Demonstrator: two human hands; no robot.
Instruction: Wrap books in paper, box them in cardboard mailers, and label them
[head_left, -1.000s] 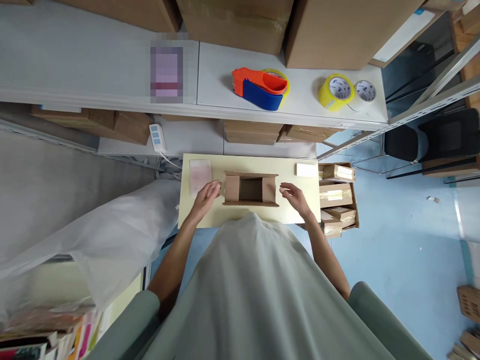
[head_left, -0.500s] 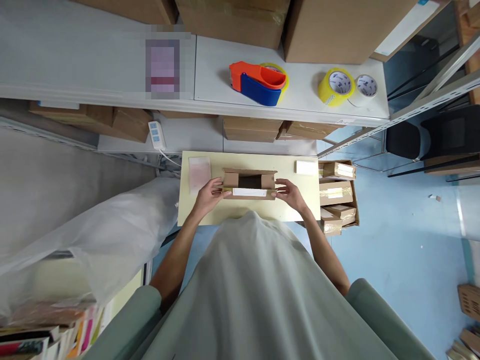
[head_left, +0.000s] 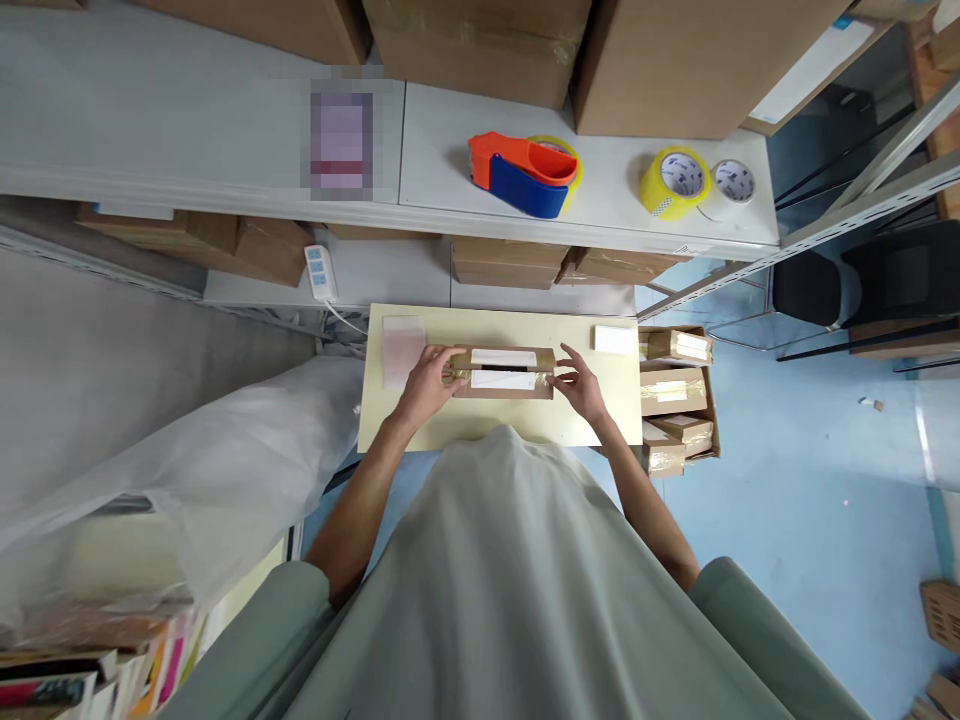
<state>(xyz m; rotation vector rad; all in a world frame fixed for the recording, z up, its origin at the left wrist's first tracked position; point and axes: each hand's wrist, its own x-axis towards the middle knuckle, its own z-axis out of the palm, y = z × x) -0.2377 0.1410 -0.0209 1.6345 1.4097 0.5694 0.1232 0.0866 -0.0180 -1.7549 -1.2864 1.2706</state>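
A small cardboard box (head_left: 504,388) lies on the pale yellow table in front of me. Its two long top flaps are folded almost together, with a narrow dark gap between them and a white label strip on each. My left hand (head_left: 429,384) grips the left end, thumb on the near side and fingers over the far flap. At the right end, the thumb of my right hand (head_left: 581,386) touches the box edge. The fingers of that hand are spread, with the index finger raised off the cardboard.
On the table (head_left: 480,428) are a pinkish sheet (head_left: 403,352) and a white block (head_left: 613,339). To the right stands a carton of taped boxes (head_left: 673,385). The shelf ahead holds an orange-blue tape dispenser (head_left: 525,175), tape rolls (head_left: 675,183) and large cartons (head_left: 480,50). Plastic sheeting (head_left: 247,430) hangs left.
The far flap has come down toward the near one, narrowing the box's opening to a slit. My left fingers have moved onto the far flap, and my right index finger has lifted.
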